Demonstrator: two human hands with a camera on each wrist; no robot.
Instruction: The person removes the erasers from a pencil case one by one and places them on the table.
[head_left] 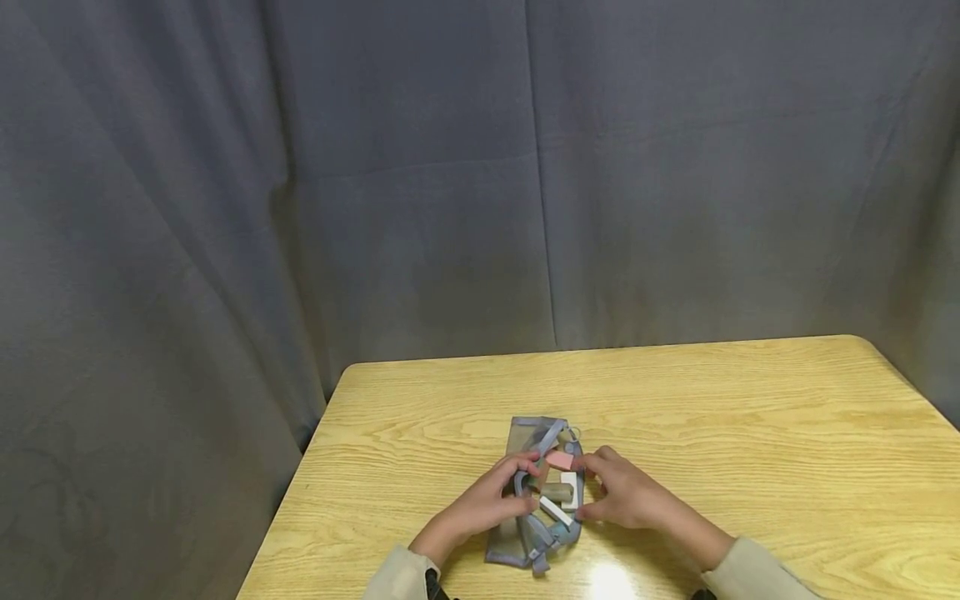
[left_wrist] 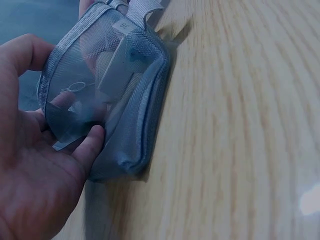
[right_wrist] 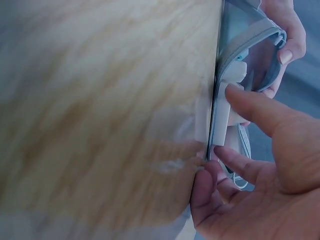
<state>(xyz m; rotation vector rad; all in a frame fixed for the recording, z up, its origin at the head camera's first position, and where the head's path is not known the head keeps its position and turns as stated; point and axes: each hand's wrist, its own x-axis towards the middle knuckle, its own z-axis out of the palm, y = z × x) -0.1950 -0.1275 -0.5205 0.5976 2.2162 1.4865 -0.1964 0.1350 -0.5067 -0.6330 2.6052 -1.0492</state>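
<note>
A blue-grey mesh zip pouch (head_left: 501,542) lies on the table with its mouth spread wide. Inside the opening are a pink slanted block (head_left: 559,460) like an eraser, a white block (head_left: 568,478), a beige piece (head_left: 555,492) and a narrow white bar (head_left: 556,511). My left hand (head_left: 498,496) holds the pouch's left rim, its thumb and fingers curled over the mesh (left_wrist: 75,100). My right hand (head_left: 626,490) grips the opposite rim, fingers along the outside. In the right wrist view its thumb (right_wrist: 250,102) touches the white block beside the rim.
The pouch rests on a light wood-grain table (head_left: 750,433) with rounded corners. A dark grey curtain (head_left: 420,208) hangs behind the table and along its left side. A small ring (head_left: 575,433) sits at the pouch's far end, and a fabric tab (head_left: 541,565) at its near end.
</note>
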